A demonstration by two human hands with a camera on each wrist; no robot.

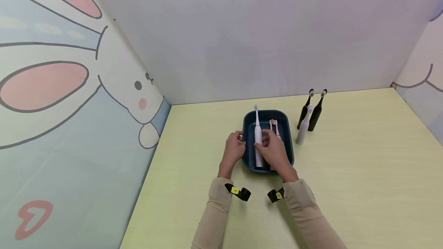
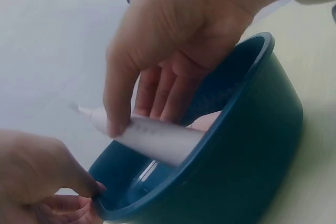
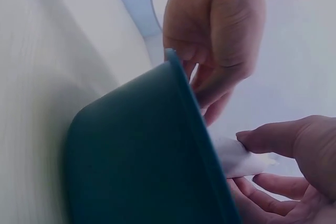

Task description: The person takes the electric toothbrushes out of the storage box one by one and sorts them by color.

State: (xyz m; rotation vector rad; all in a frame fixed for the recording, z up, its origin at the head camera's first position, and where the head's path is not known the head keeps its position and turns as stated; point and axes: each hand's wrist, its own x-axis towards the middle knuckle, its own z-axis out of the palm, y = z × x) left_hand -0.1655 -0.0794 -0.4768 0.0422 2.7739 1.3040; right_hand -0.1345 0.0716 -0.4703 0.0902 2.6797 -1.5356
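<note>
A white electric toothbrush [image 1: 258, 141] is over the left side of a dark blue bin [image 1: 292, 156], tilted with its head past the far rim and its handle inside. The grip of the right hand [image 1: 275, 152] pinches the handle between thumb and fingers, probably because holding it mid-body keeps it controlled within the narrow walls. The left hand [image 1: 235, 147] pinches the bin's rim with thumb and fingers, presumably to steady it. Whether the handle's base touches the floor of the bin, I cannot tell.

The toothbrush is pale, smooth and rounded, with a row of small marks along the handle and a slim neck.

Beside it in the bin lie pink toothbrushes [image 1: 275, 122], partly hidden by the right hand. Right of the bin, two black toothbrushes [image 1: 315, 116] and another white toothbrush [image 1: 303, 130] stand upright on the worktop [image 1: 363, 156], perhaps on their flat bases
</note>
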